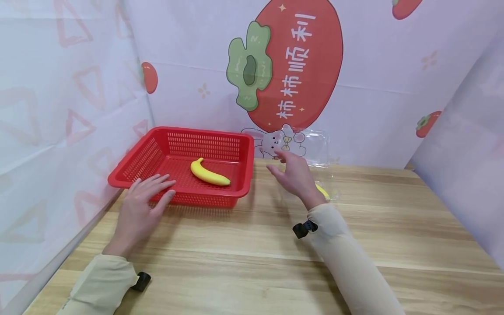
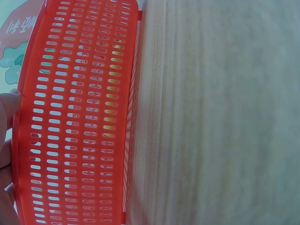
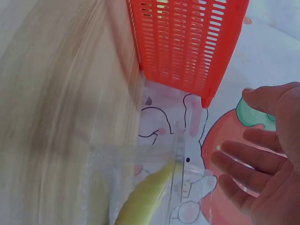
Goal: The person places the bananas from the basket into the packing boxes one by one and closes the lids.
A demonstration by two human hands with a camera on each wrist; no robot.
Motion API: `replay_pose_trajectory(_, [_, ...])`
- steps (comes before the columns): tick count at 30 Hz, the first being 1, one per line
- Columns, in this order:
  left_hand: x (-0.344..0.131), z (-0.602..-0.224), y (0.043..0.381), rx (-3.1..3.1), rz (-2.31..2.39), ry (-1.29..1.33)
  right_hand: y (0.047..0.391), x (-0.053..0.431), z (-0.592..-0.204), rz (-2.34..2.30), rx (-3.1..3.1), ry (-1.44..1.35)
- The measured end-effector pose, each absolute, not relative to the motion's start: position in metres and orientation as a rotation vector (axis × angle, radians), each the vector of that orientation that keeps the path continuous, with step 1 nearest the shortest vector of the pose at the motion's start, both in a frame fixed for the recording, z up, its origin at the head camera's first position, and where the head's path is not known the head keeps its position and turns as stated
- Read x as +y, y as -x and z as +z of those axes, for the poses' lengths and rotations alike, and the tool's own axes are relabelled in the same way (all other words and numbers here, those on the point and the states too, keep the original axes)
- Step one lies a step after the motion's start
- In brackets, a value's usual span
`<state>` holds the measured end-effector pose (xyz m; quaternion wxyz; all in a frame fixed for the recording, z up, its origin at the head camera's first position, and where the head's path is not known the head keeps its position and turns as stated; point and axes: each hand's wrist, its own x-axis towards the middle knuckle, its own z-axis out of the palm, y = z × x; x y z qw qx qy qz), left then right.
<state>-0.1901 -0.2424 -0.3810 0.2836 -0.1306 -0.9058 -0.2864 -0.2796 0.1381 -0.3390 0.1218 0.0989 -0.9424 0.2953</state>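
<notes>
A red perforated plastic basket (image 1: 197, 196) sits on the left of the table, with a yellow banana (image 1: 208, 176) lying on its floor. My left hand (image 1: 141, 205) is at the basket's near rim, fingers loosely extended; in the left wrist view fingertips (image 2: 8, 105) touch or nearly touch that rim. To the right, a clear plastic box (image 1: 318, 148) stands with its lid raised against the back wall. Inside lies another yellow, elongated item (image 3: 145, 197), largely hidden by my right arm in the head view. My right hand (image 1: 296, 177) hovers over the box, fingers spread and holding nothing.
A wooden tabletop (image 1: 244, 271) extends in front and to the right. White printed cloth (image 1: 189, 39) walls in the back and both sides, close behind the basket and box. Black camera bands (image 1: 302, 229) sit on both wrists.
</notes>
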Motion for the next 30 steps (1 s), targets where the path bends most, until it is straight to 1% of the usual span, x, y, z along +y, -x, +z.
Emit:
replay_pose_trajectory(16, [-0.243, -0.381, 0.19, -2.403, -0.766, 0.366, 0.281, 0.104, -0.33, 1.021, -2.657, -0.342])
replay_pose_trajectory(24, [-0.243, -0.382, 0.19, -2.402, -0.766, 0.364, 0.281, 0.083, -0.322, 1.046, -2.704, -0.404])
replay_pose_trajectory(30, [-0.243, -0.382, 0.191, -2.397, -0.767, 0.367, 0.283, 0.069, -0.321, 1.104, -2.764, -0.383])
